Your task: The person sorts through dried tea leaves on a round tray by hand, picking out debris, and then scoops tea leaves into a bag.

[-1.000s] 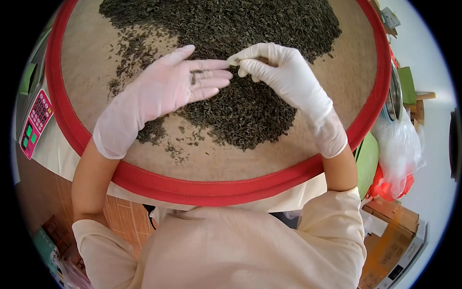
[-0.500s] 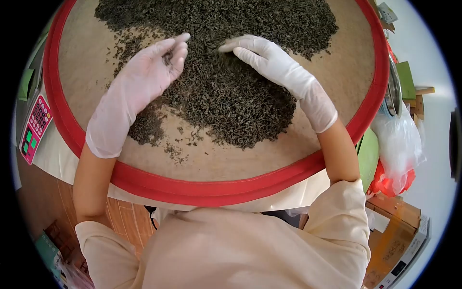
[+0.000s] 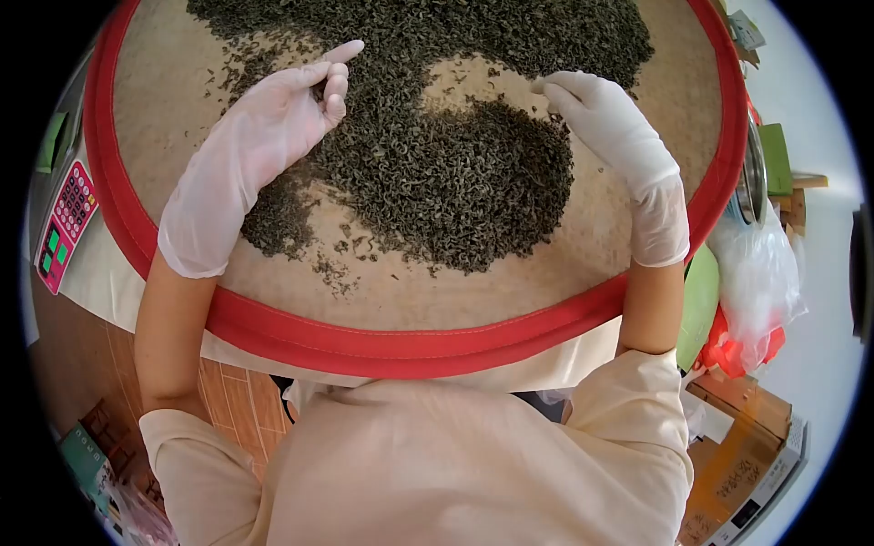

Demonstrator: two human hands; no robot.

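Observation:
Dark curled dried leaves lie in a heap on a round tan tray with a red cloth rim. My left hand, in a thin whitish glove, is over the left part of the heap, palm partly up. Its fingers are curled in, the index finger stretched out, and something dark shows between them, too small to make out. My right hand, in a white glove, is at the right of a bare patch in the leaves. Its thumb and fingertips are pressed together; anything between them is hidden.
A pink keypad scale is left of the tray. To the right are a metal bowl, a clear plastic bag, a red bag and green items. A cardboard box stands at the lower right.
My right hand has moved from beside my left hand to the right, and a bare patch has opened among the leaves. My left hand has moved up and left, its fingers curling in.

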